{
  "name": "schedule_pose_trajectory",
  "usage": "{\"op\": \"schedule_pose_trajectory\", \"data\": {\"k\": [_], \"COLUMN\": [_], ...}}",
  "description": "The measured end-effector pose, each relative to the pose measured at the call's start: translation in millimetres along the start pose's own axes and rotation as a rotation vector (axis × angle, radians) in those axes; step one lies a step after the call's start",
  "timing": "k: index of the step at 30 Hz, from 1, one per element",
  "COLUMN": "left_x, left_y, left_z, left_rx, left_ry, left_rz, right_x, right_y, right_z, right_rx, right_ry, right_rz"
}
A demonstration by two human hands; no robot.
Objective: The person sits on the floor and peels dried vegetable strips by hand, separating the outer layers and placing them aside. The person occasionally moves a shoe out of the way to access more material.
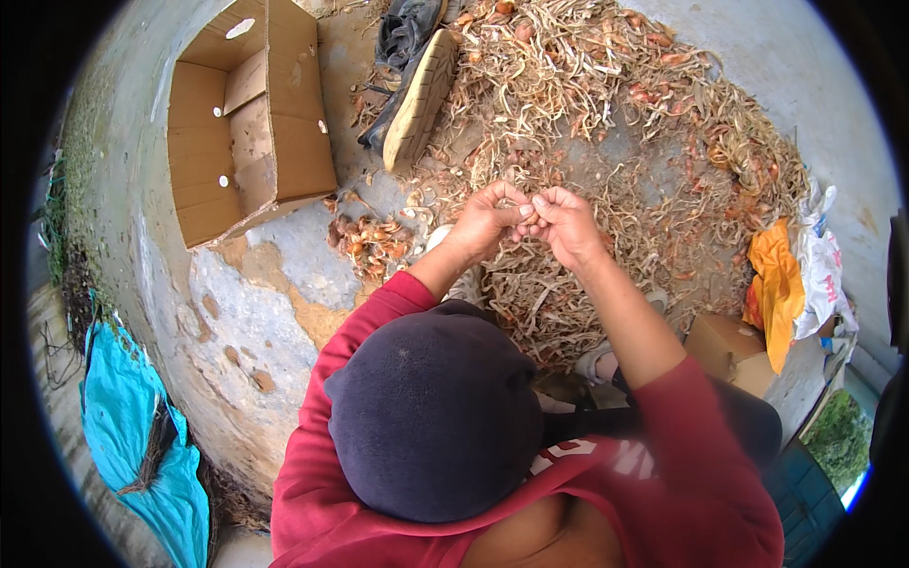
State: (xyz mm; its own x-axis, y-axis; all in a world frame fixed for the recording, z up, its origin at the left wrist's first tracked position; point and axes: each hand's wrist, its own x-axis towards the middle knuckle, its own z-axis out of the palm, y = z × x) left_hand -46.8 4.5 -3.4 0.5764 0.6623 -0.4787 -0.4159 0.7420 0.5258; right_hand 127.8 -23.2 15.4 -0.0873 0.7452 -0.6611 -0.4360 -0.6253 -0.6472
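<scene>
My left hand [490,219] and my right hand [568,226] meet at the fingertips, thumbs and fingers pinched together. Anything small between them is hidden by the fingers. Beneath the hands lie dry stalks and papery skins [547,291], strewn over the ground between my feet. To the left of my left hand is a small heap of shallot-like bulbs [366,241] with brown and orange skins. A thicker band of dried stalks [554,71], with reddish bulbs among them, curves around beyond the hands and to the right.
An open cardboard box [298,106] lies at the upper left, beside a pair of dark shoes [419,92]. On the right are an orange bag [774,284], a white plastic bag [820,263] and a smaller cardboard box [728,348]. A turquoise sheet [128,426] lies at lower left.
</scene>
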Motion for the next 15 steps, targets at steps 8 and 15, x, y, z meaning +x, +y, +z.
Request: {"op": "schedule_pose_trajectory", "data": {"k": [8,15], "left_x": [-31,-110], "left_y": [31,57], "left_z": [-38,-102], "left_rx": [-0.103,1.963], "left_ry": [0.083,0.809], "left_rz": [0.081,0.375], "right_x": [30,60], "right_y": [-10,-14], "right_z": [-29,-24], "right_rx": [-0.440,-1.102], "right_ry": [0.455,0.194], "right_rz": [-0.090,-0.214]}}
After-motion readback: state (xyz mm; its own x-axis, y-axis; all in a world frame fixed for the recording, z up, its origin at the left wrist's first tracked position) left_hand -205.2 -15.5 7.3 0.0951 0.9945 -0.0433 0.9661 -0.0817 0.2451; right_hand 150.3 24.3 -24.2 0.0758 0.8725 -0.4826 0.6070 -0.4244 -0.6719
